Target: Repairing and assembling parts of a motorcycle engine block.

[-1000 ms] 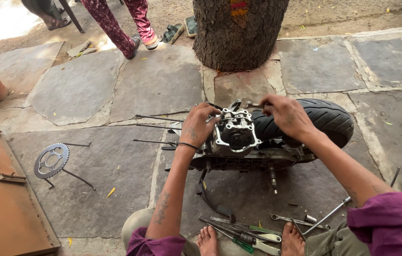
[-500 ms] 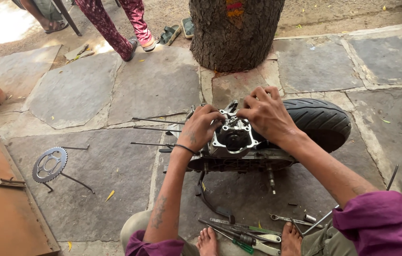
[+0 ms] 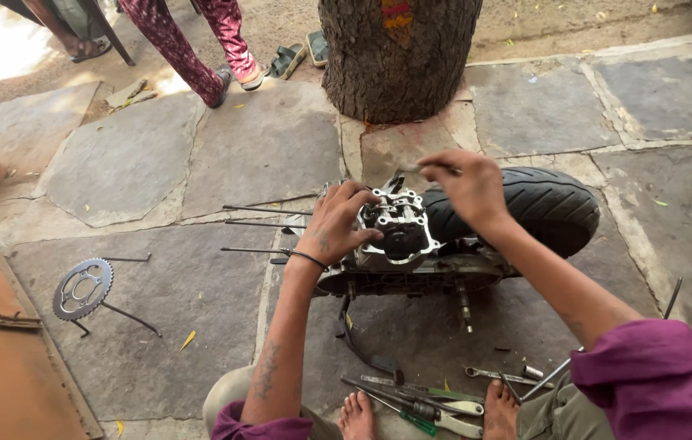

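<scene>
Surroundings: I am sitting on a stone-slab floor (image 3: pixel 158 163), bare feet (image 3: pixel 356 414) pointing forward. A tree trunk (image 3: pixel 399 53) is standing just beyond the work. Long thin metal rods (image 3: pixel 268 210) are lying on the slabs to the left of the work, roughly parallel. Further left, a toothed sprocket (image 3: pixel 83 288) is lying flat, with one more rod beside it. Between my feet, a screwdriver with a green handle (image 3: pixel 399 417), a spanner (image 3: pixel 499 376) and other small tools are lying in a loose heap. A black strap-like piece (image 3: pixel 362 346) is trailing from under the work toward me. Another person's legs in patterned trousers (image 3: pixel 191 41) are showing at the top, with a pair of sandals (image 3: pixel 301 55) near the trunk.

Work piece: a scooter engine block (image 3: pixel 399 244) is lying on its side on the slabs in front of me, grey, dirty metal, with the open cylinder end facing up. A black rear tyre (image 3: pixel 537 208) is attached at its right end.

Hands: my left hand (image 3: pixel 338 224) is resting on the left top edge of the block, fingers curled over it. My right hand (image 3: pixel 464 183) is hovering above the block, fingertips pinching a small thin part (image 3: pixel 444 169); I cannot tell what it is.
</scene>
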